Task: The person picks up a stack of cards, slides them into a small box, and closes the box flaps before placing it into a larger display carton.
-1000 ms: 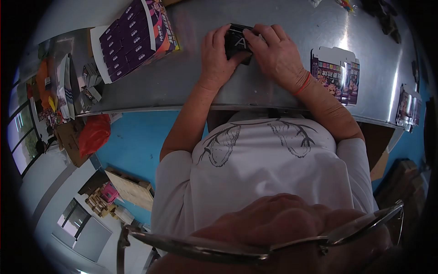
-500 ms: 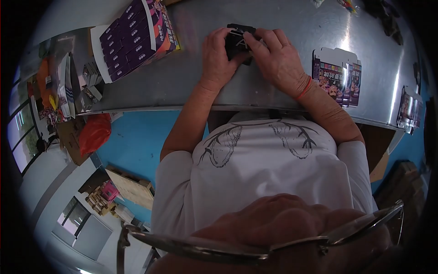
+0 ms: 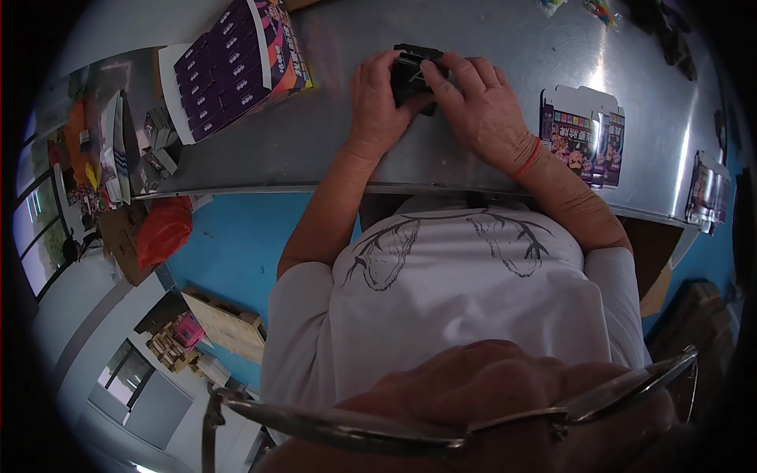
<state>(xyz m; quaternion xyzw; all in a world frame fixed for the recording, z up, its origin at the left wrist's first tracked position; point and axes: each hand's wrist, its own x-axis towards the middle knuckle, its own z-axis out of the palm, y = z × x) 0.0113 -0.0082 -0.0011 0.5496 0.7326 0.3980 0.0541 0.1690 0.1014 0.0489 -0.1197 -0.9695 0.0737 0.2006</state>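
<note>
A small black object (image 3: pixel 410 69) with a dark glossy top and pale line markings rests at the far side of the metal table (image 3: pixel 331 154). My left hand (image 3: pixel 380 98) is closed around its left side, thumb along the near edge. On its right, my right hand (image 3: pixel 481 98), red cord at the wrist, presses its fingers onto the top and side. What kind of thing the black object is, I cannot tell. Right of my hands lie flat printed cartons (image 3: pixel 579 142) with white flaps, partly overlapping.
A display box (image 3: pixel 288 47) filled with rows of purple packets (image 3: pixel 223 75) stands at the left. Grey bundles (image 3: pixel 160 138) lie by the table's left end. Small colourful pieces (image 3: pixel 601 11) and dark items (image 3: pixel 666 39) sit at the far right. A red bag (image 3: pixel 165 230) is below left.
My right fingers have shifted slightly over the black object, whose top shows a little differently. The rest of the scene looks nearly the same.
</note>
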